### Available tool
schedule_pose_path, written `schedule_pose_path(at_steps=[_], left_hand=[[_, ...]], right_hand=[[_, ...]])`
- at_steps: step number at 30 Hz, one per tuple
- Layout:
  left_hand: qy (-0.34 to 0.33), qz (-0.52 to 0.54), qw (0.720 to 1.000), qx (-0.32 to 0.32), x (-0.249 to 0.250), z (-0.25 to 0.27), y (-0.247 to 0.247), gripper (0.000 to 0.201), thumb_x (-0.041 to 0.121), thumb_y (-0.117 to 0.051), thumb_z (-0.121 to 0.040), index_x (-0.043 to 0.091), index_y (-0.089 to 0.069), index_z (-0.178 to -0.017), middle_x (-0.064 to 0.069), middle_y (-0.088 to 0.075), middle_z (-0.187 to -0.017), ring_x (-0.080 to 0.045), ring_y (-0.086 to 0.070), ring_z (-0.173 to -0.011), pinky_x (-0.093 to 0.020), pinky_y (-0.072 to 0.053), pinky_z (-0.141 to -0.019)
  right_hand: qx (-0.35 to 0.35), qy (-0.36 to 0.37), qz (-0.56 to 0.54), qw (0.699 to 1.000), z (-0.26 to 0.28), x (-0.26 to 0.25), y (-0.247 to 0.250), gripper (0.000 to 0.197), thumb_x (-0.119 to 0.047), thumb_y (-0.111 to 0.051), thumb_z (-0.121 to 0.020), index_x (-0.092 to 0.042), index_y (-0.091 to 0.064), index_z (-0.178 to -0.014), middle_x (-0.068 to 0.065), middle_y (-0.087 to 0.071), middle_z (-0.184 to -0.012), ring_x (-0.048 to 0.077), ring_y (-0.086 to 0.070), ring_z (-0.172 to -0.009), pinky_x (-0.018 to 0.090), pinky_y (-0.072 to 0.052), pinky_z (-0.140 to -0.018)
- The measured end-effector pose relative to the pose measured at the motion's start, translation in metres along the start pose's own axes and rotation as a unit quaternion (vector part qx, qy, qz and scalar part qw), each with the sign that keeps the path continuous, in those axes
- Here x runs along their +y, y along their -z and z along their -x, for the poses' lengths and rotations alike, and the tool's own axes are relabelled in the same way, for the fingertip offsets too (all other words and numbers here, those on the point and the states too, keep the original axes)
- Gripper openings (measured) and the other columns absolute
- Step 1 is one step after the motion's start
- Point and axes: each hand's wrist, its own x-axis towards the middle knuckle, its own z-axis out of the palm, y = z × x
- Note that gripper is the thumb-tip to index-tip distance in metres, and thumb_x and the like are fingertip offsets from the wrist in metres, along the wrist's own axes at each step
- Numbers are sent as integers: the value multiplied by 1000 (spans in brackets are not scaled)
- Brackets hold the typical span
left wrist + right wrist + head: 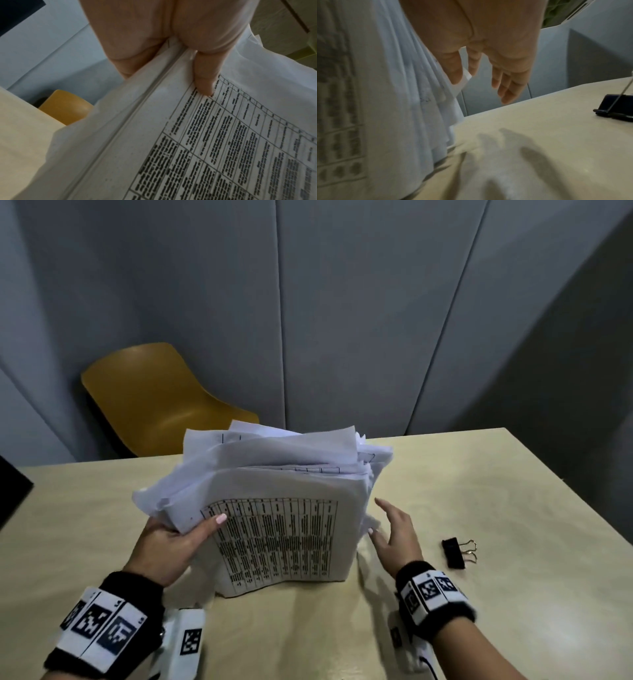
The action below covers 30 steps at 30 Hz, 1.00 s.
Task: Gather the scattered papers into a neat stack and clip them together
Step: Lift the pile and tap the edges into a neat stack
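- While the papers (274,508) stand on their lower edge on the tabletop (479,491), the left hand (168,546) grips them at their left side, thumb across the printed front sheet and the other fingers hidden behind the bundle.
- From the left wrist view, the thumb (204,79) presses on the table printed on the front sheet, with the edges of the sheets running under the palm.
- At the top the sheets are uneven: several bend over and stick out to the left and to the back.
- Just beside the right edge of the papers is the right hand (394,532), fingers straight and spread, holding nothing.
- Seen from the right wrist, the thumb (453,67) lies against one loose sheet edge, while the other fingers (506,86) are apart from the paper.
- A black binder clip (457,553) lies on the tabletop to the right of the right hand, apart from it and from the papers.
- Behind the tabletop stands a yellow chair (154,402) against a grey panelled wall (342,302).
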Motion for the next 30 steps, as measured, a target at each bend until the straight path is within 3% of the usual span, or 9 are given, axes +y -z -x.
schedule_pose_path(at_steps=[3,5,7,10,16,21,23,27,30], left_hand=[[-8,-1,1000,-2,0,0,2,30,0,-70,-74,28,-61,-83,39,-64,-67,21,-59,-77,3,-44,-64],[-6,-3,1000,-3,-1,-1,4,29,3,-72,-73,29,-63,-84,35,-67,-73,12,-62,-83,0,-46,-65],[-10,-11,1000,-8,-1,-1,6,28,2,-72,-73,27,-64,-83,33,-68,-74,9,-65,-82,-1,-47,-65],[-25,-9,1000,-13,1,-1,4,30,-2,-71,-73,26,-65,-83,32,-69,-73,13,-64,-76,-1,-47,-65],[-22,-26,999,-20,0,-4,9,30,2,-74,-71,30,-66,-78,35,-66,-66,19,-61,-77,2,-44,-64],[-32,-15,999,-21,-7,-4,8,30,0,-74,-70,28,-67,-81,30,-70,-73,11,-65,-80,-3,-48,-68],[-25,-3,999,-21,-8,-3,9,29,2,-74,-70,27,-67,-84,26,-72,-79,3,-66,-88,-7,-51,-70],[-29,13,999,-26,-5,-2,9,32,0,-73,-71,31,-73,-79,27,-72,-81,4,-65,-90,-4,-49,-71],[-37,25,999,-19,-2,-1,6,54,-3,-71,-71,51,-70,-75,30,-71,-79,12,-64,-83,-2,-47,-69]], right_hand=[[69,10,9,998,-11,-6,9,4,-8,-66,-79,-9,-67,-82,8,-69,-88,28,-63,-90,29,-42,-76],[117,36,-70,990,-15,-12,22,17,-6,-66,-79,-18,-60,-68,-9,-65,-68,12,-63,-74,25,-43,-67],[123,76,-206,968,-14,-28,38,31,-1,-63,-81,-25,-53,-64,-12,-57,-58,-1,-53,-59,16,-44,-60],[93,145,-335,926,-13,-64,54,27,-7,-55,-79,-32,-58,-69,-16,-59,-61,-1,-51,-59,16,-46,-59],[112,267,-343,894,-21,-117,91,32,9,-47,-84,-21,-54,-79,-20,-64,-68,-6,-56,-64,9,-45,-63],[24,242,-285,927,-23,-117,79,38,9,-44,-79,-27,-57,-74,-20,-64,-68,-5,-55,-64,8,-43,-62],[47,246,-279,927,-22,-113,77,47,14,-41,-79,-30,-58,-73,-20,-63,-69,-4,-55,-64,7,-43,-62],[188,214,-322,903,-32,-99,91,46,14,-45,-82,-29,-58,-73,-22,-64,-64,-5,-55,-60,7,-44,-59],[164,147,-244,944,-31,-79,81,42,9,-54,-76,-30,-61,-63,-21,-64,-59,-4,-54,-54,9,-44,-56]])
